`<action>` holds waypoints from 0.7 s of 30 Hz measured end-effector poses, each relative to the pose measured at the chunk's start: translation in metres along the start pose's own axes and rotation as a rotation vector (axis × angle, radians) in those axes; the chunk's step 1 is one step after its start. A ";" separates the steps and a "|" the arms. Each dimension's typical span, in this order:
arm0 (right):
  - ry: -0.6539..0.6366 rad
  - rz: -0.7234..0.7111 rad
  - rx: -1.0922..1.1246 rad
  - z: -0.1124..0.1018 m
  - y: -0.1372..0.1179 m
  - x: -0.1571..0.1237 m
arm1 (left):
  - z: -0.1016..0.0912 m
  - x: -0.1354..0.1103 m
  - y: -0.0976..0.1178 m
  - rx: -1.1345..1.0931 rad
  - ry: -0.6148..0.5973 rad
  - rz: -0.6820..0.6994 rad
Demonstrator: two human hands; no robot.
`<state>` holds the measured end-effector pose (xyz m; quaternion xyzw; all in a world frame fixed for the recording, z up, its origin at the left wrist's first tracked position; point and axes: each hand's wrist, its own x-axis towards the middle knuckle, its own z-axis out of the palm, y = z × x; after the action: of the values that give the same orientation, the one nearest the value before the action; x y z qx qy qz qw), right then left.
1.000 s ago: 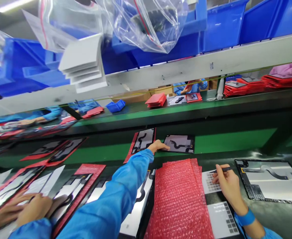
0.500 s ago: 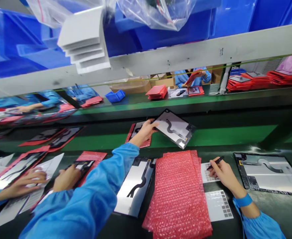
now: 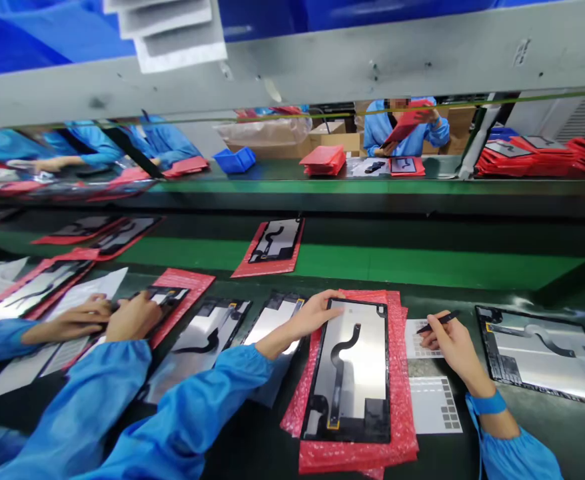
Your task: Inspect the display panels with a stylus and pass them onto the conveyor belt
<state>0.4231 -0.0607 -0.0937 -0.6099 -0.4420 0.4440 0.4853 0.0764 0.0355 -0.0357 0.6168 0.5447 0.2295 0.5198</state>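
Note:
My left hand (image 3: pixel 315 315) pinches the top left corner of a display panel (image 3: pixel 365 357), which lies on or just above a stack of red bubble-wrap bags (image 3: pixel 399 407). The panel shows its silvery back, with a curved black flex cable and a black border. My right hand (image 3: pixel 450 343) is closed round a slim black pointed tool (image 3: pixel 450 318). Its tip is over a white sticker sheet (image 3: pixel 411 347) with a grid of small grey squares. Nearer me lies a second sticker sheet (image 3: pixel 430 407), partly covered by the bags.
Another panel (image 3: pixel 532 363) lies at right; two more panels (image 3: pixel 210 333) lie left of the bags. A panel on a red bag (image 3: pixel 240 267) is on the green ledge behind. A co-worker's hands (image 3: pixel 135 317) work at left. A metal beam (image 3: pixel 322 63) crosses overhead.
My left hand has brought the panel from above the rear ledge down and towards me, onto or just over the red bags. The right hand keeps its tool by the sticker sheet.

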 end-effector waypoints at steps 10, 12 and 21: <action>0.009 0.034 -0.009 -0.041 -0.011 -0.061 | 0.036 -0.042 0.028 0.448 -0.010 0.348; -0.011 0.057 -0.030 -0.050 -0.005 -0.079 | 0.075 -0.066 0.034 0.538 -0.202 0.613; -0.064 0.088 -0.234 -0.067 0.009 -0.115 | 0.173 -0.116 0.018 0.871 -0.289 0.980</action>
<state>0.4640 -0.1863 -0.0802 -0.6669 -0.4788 0.4293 0.3764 0.1961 -0.1354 -0.0483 0.9707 0.1695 0.1134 0.1268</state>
